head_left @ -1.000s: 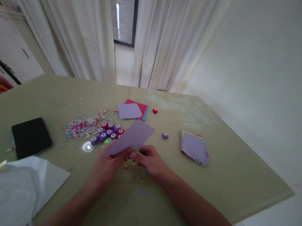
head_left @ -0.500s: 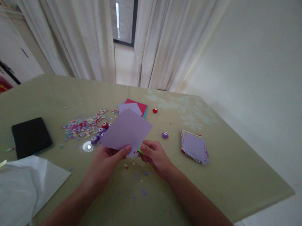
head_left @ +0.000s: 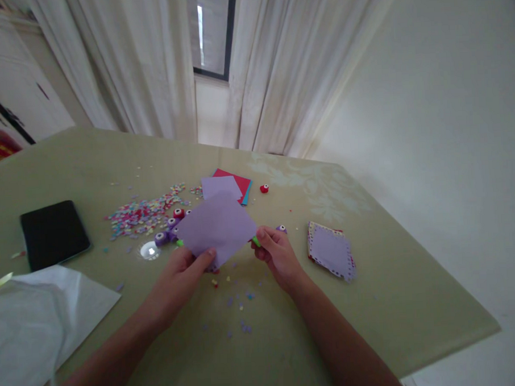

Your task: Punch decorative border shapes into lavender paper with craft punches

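Note:
A square of purple paper (head_left: pixel 218 223) is held up above the table, its near-left edge pinched between the thumb and fingers of my left hand (head_left: pixel 179 279). At the paper's right corner, my right hand (head_left: pixel 278 257) is closed around a small green craft punch (head_left: pixel 255 241), largely hidden by the fingers. A bit of red shows where the punch meets the paper. Behind the paper's left side sits a cluster of small purple punches (head_left: pixel 161 239) and a red punch (head_left: pixel 179 213), partly covered. Paper bits (head_left: pixel 245 328) lie scattered below my hands.
Left are a confetti heap (head_left: pixel 141 215), a black tablet (head_left: pixel 54 233) and a white bag (head_left: pixel 28 328). Coloured paper sheets (head_left: pixel 233 181) lie at the back. A red punch (head_left: pixel 264 188), a purple punch (head_left: pixel 282 229) and a stack of punched-edge paper (head_left: pixel 332 251) are on the right.
My right hand has moved right and a little up with the green punch, from the paper's near corner to its right corner. The paper has turned in my left hand.

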Demonstrator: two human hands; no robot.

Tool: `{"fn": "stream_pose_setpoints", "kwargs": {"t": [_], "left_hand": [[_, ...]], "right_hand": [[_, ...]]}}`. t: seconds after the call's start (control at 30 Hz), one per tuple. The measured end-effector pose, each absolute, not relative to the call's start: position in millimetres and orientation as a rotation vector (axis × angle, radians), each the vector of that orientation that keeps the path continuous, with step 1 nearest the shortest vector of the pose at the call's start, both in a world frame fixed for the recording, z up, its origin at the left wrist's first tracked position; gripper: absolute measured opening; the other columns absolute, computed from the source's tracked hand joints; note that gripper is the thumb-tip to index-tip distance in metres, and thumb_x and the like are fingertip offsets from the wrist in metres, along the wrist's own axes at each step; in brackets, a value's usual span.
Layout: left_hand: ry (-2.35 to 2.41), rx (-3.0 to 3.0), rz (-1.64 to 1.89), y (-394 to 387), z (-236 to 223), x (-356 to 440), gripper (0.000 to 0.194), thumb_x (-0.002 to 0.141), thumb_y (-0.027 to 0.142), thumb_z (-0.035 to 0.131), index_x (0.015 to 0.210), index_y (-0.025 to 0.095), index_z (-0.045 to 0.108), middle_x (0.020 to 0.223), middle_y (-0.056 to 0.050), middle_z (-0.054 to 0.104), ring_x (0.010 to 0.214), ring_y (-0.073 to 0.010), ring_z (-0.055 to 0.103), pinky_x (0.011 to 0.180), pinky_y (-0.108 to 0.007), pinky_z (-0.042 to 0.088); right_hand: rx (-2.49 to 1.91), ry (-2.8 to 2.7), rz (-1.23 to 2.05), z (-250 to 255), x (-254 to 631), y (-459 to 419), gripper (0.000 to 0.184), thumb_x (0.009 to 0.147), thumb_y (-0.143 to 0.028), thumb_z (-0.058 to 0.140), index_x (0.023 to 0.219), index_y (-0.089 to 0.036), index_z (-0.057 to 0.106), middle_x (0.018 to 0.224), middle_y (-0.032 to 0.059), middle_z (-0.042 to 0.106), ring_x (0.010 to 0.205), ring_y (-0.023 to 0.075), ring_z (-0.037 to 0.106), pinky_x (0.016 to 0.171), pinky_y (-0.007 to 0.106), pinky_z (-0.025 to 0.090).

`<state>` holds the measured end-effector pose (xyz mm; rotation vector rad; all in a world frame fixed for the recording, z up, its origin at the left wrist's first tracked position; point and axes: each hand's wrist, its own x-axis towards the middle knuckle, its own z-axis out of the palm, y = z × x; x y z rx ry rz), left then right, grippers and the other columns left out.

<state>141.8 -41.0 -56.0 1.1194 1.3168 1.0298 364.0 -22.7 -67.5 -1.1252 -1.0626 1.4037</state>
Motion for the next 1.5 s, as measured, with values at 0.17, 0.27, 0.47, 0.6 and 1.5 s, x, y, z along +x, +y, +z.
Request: {"fn": "stream_pose_setpoints", "kwargs": {"t": [0.17, 0.27, 0.47, 0.6, 1.5], "left_hand": [[1.33, 1.096, 1.009, -40.1, -57.8, 140.7, 0.02, 0.076, 0.046, 0.074, 0.077, 0.027, 0.068, 0.072, 0.0, 0.076, 0.064, -0.0263, 0.073, 0.061, -0.036, 0.061], [1.313, 1.144, 1.039, -38.7, -55.0, 139.0, 0.022, 0.078, 0.04, 0.074, 0.093, 0.025, 0.068, 0.077, 0.0, 0.075, 0.058, -0.0227, 0.068, 0.052, -0.033, 0.057], [1.22, 1.27, 1.181, -33.4, -59.8, 134.9, 0.044, 0.085, 0.036, 0.078, 0.123, 0.02, 0.063, 0.107, -0.005, 0.077, 0.087, -0.023, 0.075, 0.07, -0.03, 0.06], [1.211, 1.276, 1.222, -31.6, -57.8, 133.8, 0.045, 0.09, 0.042, 0.076, 0.126, 0.018, 0.063, 0.124, -0.012, 0.078, 0.107, -0.0268, 0.075, 0.086, -0.033, 0.061], [1.13, 1.019, 1.281, -30.3, -62.1, 132.0, 0.052, 0.086, 0.051, 0.088, 0.126, 0.021, 0.074, 0.114, -0.005, 0.082, 0.088, -0.0177, 0.071, 0.074, -0.023, 0.058]], "right_hand": [[-1.111, -0.989, 1.422, -67.8, 365.6, -20.8, 0.062, 0.07, -0.078, 0.087, 0.071, -0.02, 0.067, 0.064, -0.002, 0.053, 0.057, 0.012, 0.038, 0.054, 0.028, 0.024], [-1.087, -0.957, 1.522, -69.2, 363.4, -21.7, 0.063, 0.068, -0.078, 0.089, 0.071, -0.019, 0.068, 0.067, -0.0001, 0.059, 0.057, 0.0114, 0.04, 0.054, 0.027, 0.026], [-1.038, -0.929, 1.612, -69.8, 360.7, -25.2, 0.061, 0.07, -0.075, 0.091, 0.075, -0.017, 0.071, 0.068, -0.0011, 0.06, 0.057, 0.0098, 0.041, 0.055, 0.025, 0.029], [-1.028, -0.946, 1.629, -66.8, 363.3, -25.0, 0.061, 0.071, -0.073, 0.091, 0.07, -0.017, 0.067, 0.066, -0.0021, 0.057, 0.055, 0.009, 0.039, 0.054, 0.025, 0.027], [-1.195, -1.554, 1.5, -62.6, 368.6, -27.2, 0.06, 0.084, -0.076, 0.077, 0.08, -0.017, 0.07, 0.069, -0.0039, 0.048, 0.062, 0.0115, 0.036, 0.058, 0.028, 0.024]]}}
